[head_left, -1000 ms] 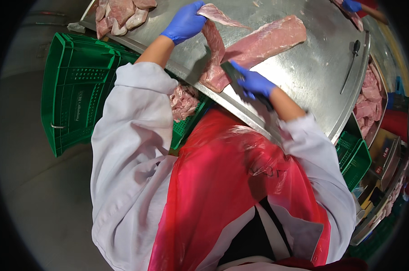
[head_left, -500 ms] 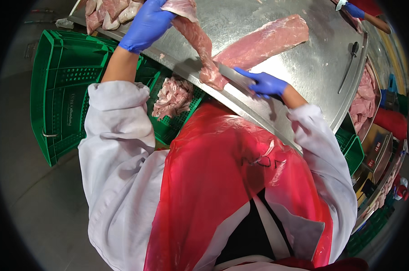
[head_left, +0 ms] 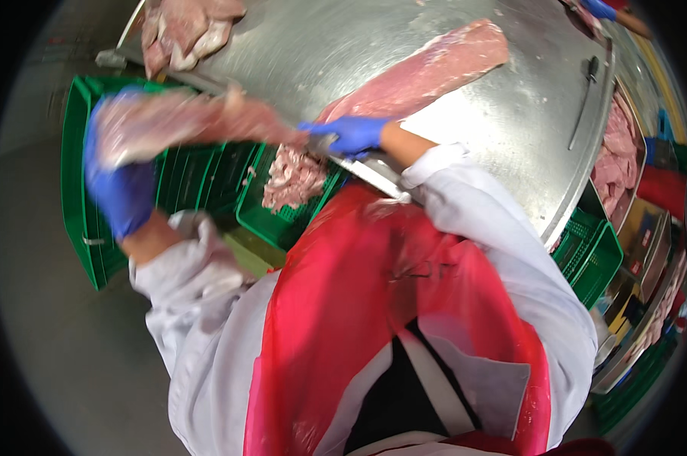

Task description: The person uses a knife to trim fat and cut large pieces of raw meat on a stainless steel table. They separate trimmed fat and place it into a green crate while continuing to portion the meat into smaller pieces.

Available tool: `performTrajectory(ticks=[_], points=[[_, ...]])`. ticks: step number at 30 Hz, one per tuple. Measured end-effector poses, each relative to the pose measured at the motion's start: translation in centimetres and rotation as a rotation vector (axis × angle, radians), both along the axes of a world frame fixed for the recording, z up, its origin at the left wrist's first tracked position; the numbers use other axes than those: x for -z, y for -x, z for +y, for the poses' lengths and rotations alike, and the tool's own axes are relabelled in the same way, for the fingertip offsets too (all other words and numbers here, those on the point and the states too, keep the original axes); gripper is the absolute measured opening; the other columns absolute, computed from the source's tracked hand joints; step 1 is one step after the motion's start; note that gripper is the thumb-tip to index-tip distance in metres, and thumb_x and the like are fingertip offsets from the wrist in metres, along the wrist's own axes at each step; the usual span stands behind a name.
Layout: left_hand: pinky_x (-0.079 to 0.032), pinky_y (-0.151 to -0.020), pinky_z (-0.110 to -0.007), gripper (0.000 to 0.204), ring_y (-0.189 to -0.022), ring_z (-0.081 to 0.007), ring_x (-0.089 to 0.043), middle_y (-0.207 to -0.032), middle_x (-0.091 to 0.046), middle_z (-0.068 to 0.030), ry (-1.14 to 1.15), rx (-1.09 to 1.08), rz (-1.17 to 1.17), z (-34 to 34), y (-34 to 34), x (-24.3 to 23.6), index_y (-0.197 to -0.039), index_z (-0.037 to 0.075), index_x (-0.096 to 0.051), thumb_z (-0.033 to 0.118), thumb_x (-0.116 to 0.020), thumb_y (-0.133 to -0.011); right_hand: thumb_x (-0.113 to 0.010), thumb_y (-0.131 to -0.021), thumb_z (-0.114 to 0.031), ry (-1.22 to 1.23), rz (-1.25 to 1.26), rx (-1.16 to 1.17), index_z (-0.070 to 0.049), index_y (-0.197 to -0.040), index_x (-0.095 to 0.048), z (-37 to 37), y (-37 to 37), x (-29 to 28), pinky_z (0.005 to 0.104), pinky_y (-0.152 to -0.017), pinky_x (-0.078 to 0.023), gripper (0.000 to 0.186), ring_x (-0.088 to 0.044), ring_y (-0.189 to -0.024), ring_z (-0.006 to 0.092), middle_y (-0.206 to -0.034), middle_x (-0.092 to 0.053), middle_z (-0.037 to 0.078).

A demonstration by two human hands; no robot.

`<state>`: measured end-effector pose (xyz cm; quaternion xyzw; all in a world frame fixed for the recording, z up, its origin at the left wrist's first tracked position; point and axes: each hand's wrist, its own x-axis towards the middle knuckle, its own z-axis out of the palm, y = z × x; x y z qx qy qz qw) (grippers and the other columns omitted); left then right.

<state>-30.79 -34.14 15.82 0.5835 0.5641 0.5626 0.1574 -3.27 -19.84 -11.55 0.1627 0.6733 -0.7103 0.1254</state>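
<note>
A long strip of raw meat (head_left: 184,121), smeared by motion, stretches over the green crates beside the table. At its left end my gloved left hand (head_left: 121,190) is closed on it, the fingers partly hidden by the meat. My gloved right hand (head_left: 352,137) is closed around a knife (head_left: 323,144) at the table's near edge. The blade is mostly hidden and meets the strip's right end; whether it is cutting cannot be told. Just beyond the right hand, a larger pink loin of meat (head_left: 427,72) lies on the steel table (head_left: 290,53).
Meat pieces (head_left: 191,30) lie at the table's far left. Below the edge stand a green crate of trimmings (head_left: 294,178) and a larger green crate (head_left: 77,220). A second knife (head_left: 584,102) rests on the right, near a meat-filled tray (head_left: 617,163). Another person's gloved hand (head_left: 600,9) is far right.
My left hand has swung left and toward me, carrying the strip off the table and over the crates. My right hand and knife have moved left along the table edge.
</note>
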Motion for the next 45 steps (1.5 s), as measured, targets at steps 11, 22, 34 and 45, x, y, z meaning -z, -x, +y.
performTrajectory(ticks=[11,22,34,45], points=[[-0.050,-0.088,-0.037,0.026,-0.098,-0.0261,-0.063,-0.107,-0.064,-0.0170,0.865,-0.350,0.451,-15.4,16.2,14.0,-0.110,-0.005,-0.057,0.008,-0.056,-0.088,-0.052,-0.097,-0.007,0.049,-0.041,0.917,-0.029,-0.162,-0.020,3.6,-21.8,0.3,0.0261,-0.047,-0.049,0.075,-0.056,-0.048,0.0108,-0.070,-0.065,0.006],[-0.054,-0.082,-0.041,0.042,-0.095,-0.0357,-0.068,-0.105,-0.068,-0.0224,0.588,0.276,0.408,20.3,-11.6,25.2,-0.118,-0.001,-0.061,0.026,-0.069,-0.086,-0.051,-0.094,-0.006,-0.172,-0.072,1.526,-0.023,-0.163,-0.009,18.7,-26.1,2.7,0.0320,-0.048,-0.051,0.083,-0.058,-0.053,0.0154,-0.072,-0.062,0.009],[-0.049,-0.098,-0.046,0.032,-0.113,-0.0378,-0.061,-0.126,-0.062,-0.0189,0.413,0.706,0.832,49.2,-37.2,32.6,-0.114,0.012,-0.069,0.031,-0.069,-0.088,-0.051,-0.096,0.001,-0.155,-0.178,1.697,-0.030,-0.163,-0.010,4.8,-30.1,2.8,0.0294,-0.046,-0.050,0.084,-0.061,-0.053,0.0129,-0.071,-0.063,0.009],[-0.052,-0.076,-0.042,0.016,-0.082,-0.0362,-0.067,-0.088,-0.069,-0.0217,0.437,0.742,0.701,49.5,-35.2,33.1,-0.092,0.002,-0.066,0.017,-0.061,-0.089,-0.050,-0.097,-0.001,-0.019,-0.104,1.753,-0.032,-0.163,-0.009,10.5,-28.7,2.7,0.0288,-0.047,-0.050,0.083,-0.057,-0.054,0.0126,-0.072,-0.061,0.007]])
